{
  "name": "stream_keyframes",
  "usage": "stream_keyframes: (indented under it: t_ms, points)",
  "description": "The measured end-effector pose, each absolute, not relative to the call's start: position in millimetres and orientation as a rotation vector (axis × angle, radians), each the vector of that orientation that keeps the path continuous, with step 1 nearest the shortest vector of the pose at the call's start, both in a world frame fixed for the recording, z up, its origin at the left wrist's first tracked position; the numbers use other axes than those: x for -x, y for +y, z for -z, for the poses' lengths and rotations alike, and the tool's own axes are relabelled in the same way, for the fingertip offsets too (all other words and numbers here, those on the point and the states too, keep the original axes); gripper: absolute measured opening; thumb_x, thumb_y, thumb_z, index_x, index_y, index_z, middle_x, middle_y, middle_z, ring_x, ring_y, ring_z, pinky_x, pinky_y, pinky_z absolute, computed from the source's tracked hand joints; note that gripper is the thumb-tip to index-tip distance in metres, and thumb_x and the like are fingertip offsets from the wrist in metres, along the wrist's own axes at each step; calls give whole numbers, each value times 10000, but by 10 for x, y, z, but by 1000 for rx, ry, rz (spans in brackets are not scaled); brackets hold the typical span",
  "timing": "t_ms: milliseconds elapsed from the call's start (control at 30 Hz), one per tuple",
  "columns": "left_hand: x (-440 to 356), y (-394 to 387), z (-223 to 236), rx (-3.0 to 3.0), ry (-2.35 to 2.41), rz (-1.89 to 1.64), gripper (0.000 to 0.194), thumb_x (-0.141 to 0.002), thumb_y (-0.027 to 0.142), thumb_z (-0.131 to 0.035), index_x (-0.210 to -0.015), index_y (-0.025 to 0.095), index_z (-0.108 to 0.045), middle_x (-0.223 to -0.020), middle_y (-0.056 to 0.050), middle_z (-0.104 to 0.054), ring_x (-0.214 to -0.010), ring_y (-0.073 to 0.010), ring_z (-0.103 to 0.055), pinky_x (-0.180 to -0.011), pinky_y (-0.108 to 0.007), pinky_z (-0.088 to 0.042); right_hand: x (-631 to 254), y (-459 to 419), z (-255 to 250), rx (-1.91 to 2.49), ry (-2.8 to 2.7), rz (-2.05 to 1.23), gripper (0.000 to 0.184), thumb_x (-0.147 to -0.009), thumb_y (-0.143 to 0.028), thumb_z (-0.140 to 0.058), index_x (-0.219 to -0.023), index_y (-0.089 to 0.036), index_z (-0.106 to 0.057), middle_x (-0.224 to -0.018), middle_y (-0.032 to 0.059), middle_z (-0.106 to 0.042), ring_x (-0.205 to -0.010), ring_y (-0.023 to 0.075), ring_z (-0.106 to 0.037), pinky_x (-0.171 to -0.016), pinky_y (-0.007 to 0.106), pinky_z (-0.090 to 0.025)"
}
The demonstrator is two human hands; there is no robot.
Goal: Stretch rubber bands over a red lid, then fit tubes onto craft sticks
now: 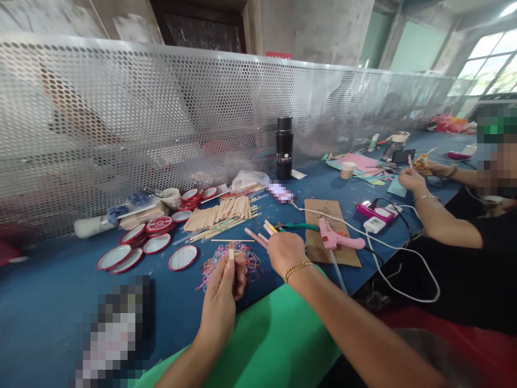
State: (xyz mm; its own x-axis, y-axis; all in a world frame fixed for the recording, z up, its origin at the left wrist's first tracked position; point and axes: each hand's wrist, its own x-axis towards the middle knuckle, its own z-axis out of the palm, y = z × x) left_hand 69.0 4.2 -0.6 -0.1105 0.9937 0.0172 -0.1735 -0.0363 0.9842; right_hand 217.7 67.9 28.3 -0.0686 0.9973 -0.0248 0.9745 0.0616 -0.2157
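My left hand (223, 283) is closed, pinching a short wooden stick piece (231, 250) upright between thumb and fingers. My right hand (285, 250) is closed around a few coloured sticks (262, 233) that fan out to the upper left. Both hands hover over a heap of coloured rubber bands (250, 258) on the blue table (48, 302). A pile of wooden craft sticks (222, 213) lies just beyond. A pink glue gun (337, 238) rests on brown cardboard (329, 215) to the right of my right hand.
Several red-rimmed round lids (155, 242) lie at left. A black bottle (284, 147) stands by the perforated metal screen (161, 118). A white cable (404, 269) and pink charger (374, 211) lie right. A person at right holds craft material (420, 161). Green-handled pliers (297, 226) lie near the cardboard.
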Motion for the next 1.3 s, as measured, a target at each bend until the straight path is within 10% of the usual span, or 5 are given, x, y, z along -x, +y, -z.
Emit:
stream_keyframes:
  t_ms: [633,733,967,1300]
  points:
    - [-655,12,-32,-1062,1170,-1433,425,-770,474,-816,-1059,176,-724,-588,89,-416,-507,-77,-328,-471,-204,-263,-2386,248,-484,1760,-2158,-84,150,-905,-223,-567,-916,-131,-685,-861,141,-757,-799,256,-715,-649,323,-438]
    - [-671,-3,-53,-1042,1186,-1429,552,-783,480,-799,-1231,180,-680,-605,94,-430,-506,-78,-330,-486,-210,-281,-2445,52,-452,1424,-2287,-376,110,-859,-192,-608,-751,-195,-594,-671,10,-687,-618,165,-624,-560,287,-309]
    - [-658,24,-31,-1166,1228,-1395,297,-825,467,-747,-838,183,-660,-602,73,-486,-523,-90,-386,-511,-209,-337,-2490,86,-362,1130,-1867,-1043,34,-857,-228,-623,-827,-213,-632,-666,-31,-628,-586,116,-535,-555,248,-343]
    - [-609,-13,-88,-1756,1324,-1280,175,-874,367,-656,-821,207,-704,-650,21,-637,-590,-160,-568,-569,-236,-453,-2171,182,-215,825,-1080,-1569,352,-834,-506,-658,-740,-170,-615,-523,-62,-491,-463,65,-392,-470,207,-288]
